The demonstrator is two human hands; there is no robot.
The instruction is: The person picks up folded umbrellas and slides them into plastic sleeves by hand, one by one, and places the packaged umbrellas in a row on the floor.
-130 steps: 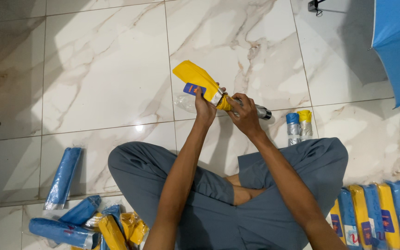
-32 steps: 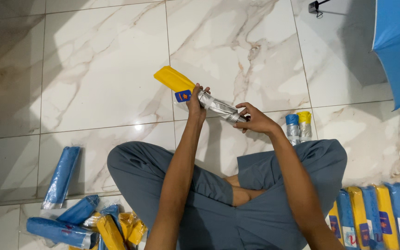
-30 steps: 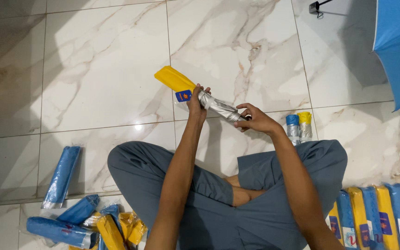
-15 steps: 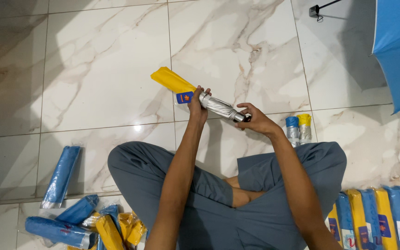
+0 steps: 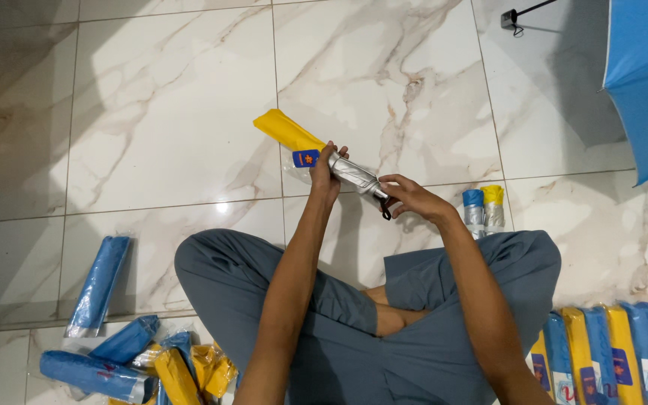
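Note:
I sit cross-legged on a marble floor and hold a folded umbrella out in front of me. Its silver body sticks halfway out of a yellow fabric sleeve with a blue patch. My left hand grips the sleeve's open end around the umbrella. My right hand holds the umbrella's dark handle end, where a small black strap hangs down.
Two short folded umbrellas, one blue-topped and one yellow-topped, lie by my right knee. A row of packed blue and yellow umbrellas lies at lower right. Empty blue and yellow sleeves are heaped at lower left. An open blue umbrella stands at upper right.
The silver umbrella has come further out of the yellow sleeve, and my right hand has moved right along with the handle. My left hand stays at the sleeve's mouth.

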